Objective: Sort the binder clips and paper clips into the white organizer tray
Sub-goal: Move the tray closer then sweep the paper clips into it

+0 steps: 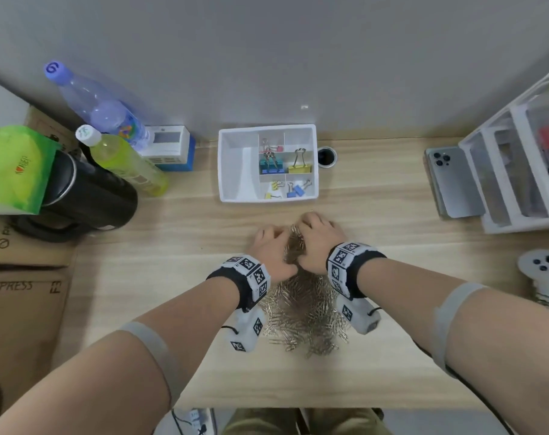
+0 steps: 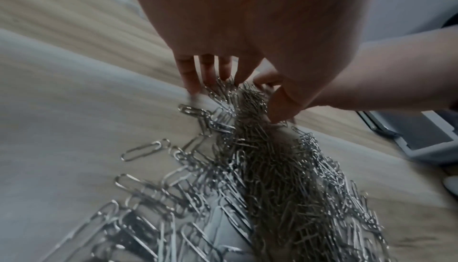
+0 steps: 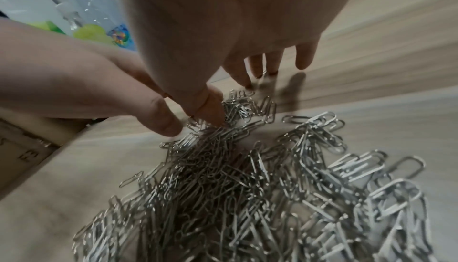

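Observation:
A big heap of silver paper clips (image 1: 304, 312) (image 2: 272, 178) (image 3: 235, 188) lies on the wooden table near me. My left hand (image 1: 268, 243) (image 2: 245, 99) and right hand (image 1: 318, 233) (image 3: 238, 97) flank the heap's far end, fingers stretched down to the table. They press a ridge of clips between them. The white organizer tray (image 1: 268, 127) stands just beyond, against the wall. Its right compartments hold binder clips: pink (image 1: 271, 148), teal and blue (image 1: 271, 166), a large yellow one (image 1: 299, 166) and small yellow and blue ones (image 1: 285, 189).
Left of me are two bottles (image 1: 110, 127), a black jug (image 1: 88, 189), a green bag (image 1: 16, 167) and cardboard boxes (image 1: 22, 309). A phone (image 1: 452, 183), a white drawer rack (image 1: 518, 171) and a controller (image 1: 540, 271) sit right. A cable hole (image 1: 326, 157) is beside the tray.

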The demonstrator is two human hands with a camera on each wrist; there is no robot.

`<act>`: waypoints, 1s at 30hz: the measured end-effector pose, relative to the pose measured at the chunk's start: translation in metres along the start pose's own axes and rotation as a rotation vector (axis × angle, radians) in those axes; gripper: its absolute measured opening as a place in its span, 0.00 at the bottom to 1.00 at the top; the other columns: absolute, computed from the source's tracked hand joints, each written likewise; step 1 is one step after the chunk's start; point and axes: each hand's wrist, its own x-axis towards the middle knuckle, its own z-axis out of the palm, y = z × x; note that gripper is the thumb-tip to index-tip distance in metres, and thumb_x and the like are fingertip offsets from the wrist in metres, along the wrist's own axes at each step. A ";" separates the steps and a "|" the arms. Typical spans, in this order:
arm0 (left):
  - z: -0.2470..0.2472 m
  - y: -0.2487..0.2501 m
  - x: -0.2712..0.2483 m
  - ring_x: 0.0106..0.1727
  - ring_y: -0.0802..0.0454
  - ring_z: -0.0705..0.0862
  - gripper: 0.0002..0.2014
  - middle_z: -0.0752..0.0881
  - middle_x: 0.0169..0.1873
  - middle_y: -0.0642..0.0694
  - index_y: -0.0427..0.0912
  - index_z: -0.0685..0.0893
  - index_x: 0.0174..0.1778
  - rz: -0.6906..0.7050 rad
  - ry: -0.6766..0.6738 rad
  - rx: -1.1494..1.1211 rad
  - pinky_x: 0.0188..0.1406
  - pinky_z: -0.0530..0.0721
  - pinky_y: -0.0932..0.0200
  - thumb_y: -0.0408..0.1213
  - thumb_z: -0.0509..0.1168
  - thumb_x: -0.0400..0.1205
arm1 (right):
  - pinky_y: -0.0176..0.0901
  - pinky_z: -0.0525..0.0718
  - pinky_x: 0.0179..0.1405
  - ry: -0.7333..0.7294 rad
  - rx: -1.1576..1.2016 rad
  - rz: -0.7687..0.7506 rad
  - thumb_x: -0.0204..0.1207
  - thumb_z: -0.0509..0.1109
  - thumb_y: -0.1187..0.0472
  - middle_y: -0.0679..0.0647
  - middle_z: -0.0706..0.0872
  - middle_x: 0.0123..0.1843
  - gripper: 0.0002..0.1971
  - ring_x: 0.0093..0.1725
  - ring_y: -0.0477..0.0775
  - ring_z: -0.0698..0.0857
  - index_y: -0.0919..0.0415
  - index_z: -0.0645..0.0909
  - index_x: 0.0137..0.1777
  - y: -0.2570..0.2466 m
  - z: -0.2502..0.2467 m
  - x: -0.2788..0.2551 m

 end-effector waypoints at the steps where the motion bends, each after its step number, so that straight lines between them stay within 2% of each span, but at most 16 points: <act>1: 0.002 0.004 -0.002 0.75 0.41 0.62 0.40 0.66 0.74 0.41 0.45 0.65 0.81 0.009 0.003 0.003 0.76 0.64 0.50 0.48 0.68 0.71 | 0.59 0.66 0.77 -0.012 -0.015 -0.017 0.66 0.68 0.48 0.55 0.66 0.78 0.36 0.79 0.58 0.64 0.57 0.69 0.76 0.000 0.000 -0.002; 3: 0.006 0.008 -0.006 0.72 0.41 0.66 0.33 0.69 0.70 0.41 0.46 0.74 0.74 0.030 -0.008 -0.017 0.74 0.66 0.51 0.49 0.69 0.71 | 0.58 0.72 0.73 -0.030 0.004 -0.052 0.67 0.66 0.49 0.54 0.74 0.74 0.33 0.74 0.59 0.72 0.54 0.72 0.75 -0.002 0.000 -0.006; 6: 0.007 0.009 -0.015 0.69 0.42 0.72 0.27 0.74 0.67 0.41 0.43 0.84 0.62 0.060 -0.072 -0.132 0.73 0.71 0.51 0.50 0.66 0.68 | 0.53 0.84 0.57 -0.059 0.116 -0.113 0.65 0.63 0.53 0.53 0.86 0.59 0.28 0.59 0.59 0.84 0.48 0.79 0.68 -0.002 0.000 -0.014; 8: 0.004 0.008 -0.019 0.63 0.43 0.77 0.25 0.78 0.60 0.42 0.40 0.88 0.54 0.077 -0.064 -0.183 0.66 0.77 0.50 0.49 0.64 0.66 | 0.51 0.85 0.53 -0.068 0.178 -0.133 0.67 0.64 0.58 0.53 0.85 0.55 0.23 0.55 0.58 0.84 0.50 0.80 0.65 0.000 -0.001 -0.018; 10: 0.001 0.004 -0.022 0.57 0.44 0.80 0.19 0.80 0.56 0.43 0.40 0.89 0.50 0.065 -0.004 -0.205 0.61 0.79 0.51 0.46 0.66 0.69 | 0.53 0.83 0.54 -0.016 0.168 -0.112 0.69 0.66 0.59 0.53 0.79 0.57 0.20 0.58 0.58 0.81 0.53 0.79 0.63 0.000 -0.002 -0.018; 11: 0.000 0.001 -0.023 0.56 0.44 0.81 0.15 0.80 0.54 0.44 0.41 0.88 0.49 0.038 0.047 -0.213 0.60 0.80 0.51 0.43 0.67 0.70 | 0.54 0.82 0.56 0.004 0.157 -0.113 0.70 0.66 0.58 0.53 0.76 0.60 0.22 0.60 0.57 0.78 0.54 0.77 0.66 -0.001 -0.003 -0.016; 12: 0.000 -0.003 -0.024 0.54 0.44 0.81 0.13 0.79 0.52 0.44 0.42 0.87 0.49 -0.008 0.096 -0.212 0.59 0.81 0.50 0.41 0.67 0.72 | 0.54 0.81 0.60 0.007 0.134 -0.122 0.70 0.67 0.57 0.53 0.74 0.64 0.25 0.63 0.57 0.75 0.55 0.75 0.69 -0.002 -0.003 -0.013; 14: -0.001 -0.012 -0.027 0.55 0.44 0.80 0.15 0.77 0.52 0.44 0.43 0.83 0.57 -0.119 0.163 -0.188 0.61 0.81 0.50 0.39 0.65 0.75 | 0.55 0.76 0.68 -0.009 0.063 -0.164 0.69 0.68 0.54 0.53 0.69 0.72 0.32 0.70 0.57 0.70 0.55 0.70 0.75 -0.007 -0.004 -0.005; 17: -0.003 -0.026 -0.035 0.64 0.40 0.75 0.22 0.74 0.60 0.38 0.38 0.75 0.65 -0.315 0.172 -0.136 0.66 0.78 0.47 0.40 0.65 0.75 | 0.58 0.71 0.70 -0.041 -0.009 -0.215 0.68 0.70 0.52 0.53 0.65 0.77 0.36 0.76 0.57 0.65 0.52 0.65 0.78 -0.020 -0.005 0.007; 21: 0.001 -0.032 -0.047 0.65 0.38 0.71 0.29 0.69 0.64 0.38 0.39 0.69 0.66 -0.533 0.109 -0.079 0.58 0.77 0.48 0.44 0.68 0.72 | 0.58 0.68 0.74 -0.122 -0.116 -0.234 0.70 0.68 0.52 0.55 0.67 0.78 0.34 0.77 0.58 0.65 0.57 0.69 0.77 -0.031 -0.001 0.009; 23: 0.006 -0.023 -0.050 0.65 0.38 0.70 0.31 0.67 0.65 0.38 0.42 0.67 0.69 -0.606 0.084 -0.053 0.59 0.78 0.46 0.48 0.68 0.72 | 0.57 0.71 0.72 -0.137 -0.122 -0.260 0.72 0.67 0.55 0.54 0.69 0.75 0.30 0.76 0.58 0.67 0.57 0.72 0.76 -0.033 0.001 0.002; 26: 0.012 -0.010 -0.050 0.65 0.38 0.72 0.29 0.68 0.65 0.39 0.45 0.67 0.67 -0.620 0.036 -0.098 0.62 0.79 0.41 0.49 0.67 0.72 | 0.54 0.76 0.66 -0.185 -0.119 -0.323 0.74 0.65 0.62 0.53 0.72 0.71 0.25 0.70 0.57 0.70 0.55 0.75 0.74 -0.030 0.005 -0.010; 28: 0.018 -0.003 -0.050 0.62 0.40 0.74 0.29 0.68 0.62 0.41 0.48 0.68 0.65 -0.546 -0.034 -0.150 0.59 0.82 0.41 0.50 0.67 0.69 | 0.53 0.77 0.65 -0.215 -0.115 -0.345 0.73 0.63 0.65 0.51 0.73 0.68 0.26 0.68 0.56 0.71 0.51 0.75 0.73 -0.025 0.007 -0.019; 30: 0.024 0.004 -0.051 0.62 0.41 0.75 0.33 0.68 0.64 0.42 0.49 0.68 0.68 -0.434 -0.116 -0.184 0.58 0.83 0.43 0.49 0.68 0.66 | 0.49 0.76 0.64 -0.247 -0.127 -0.343 0.73 0.63 0.64 0.51 0.75 0.63 0.22 0.65 0.55 0.72 0.53 0.79 0.67 -0.021 0.005 -0.025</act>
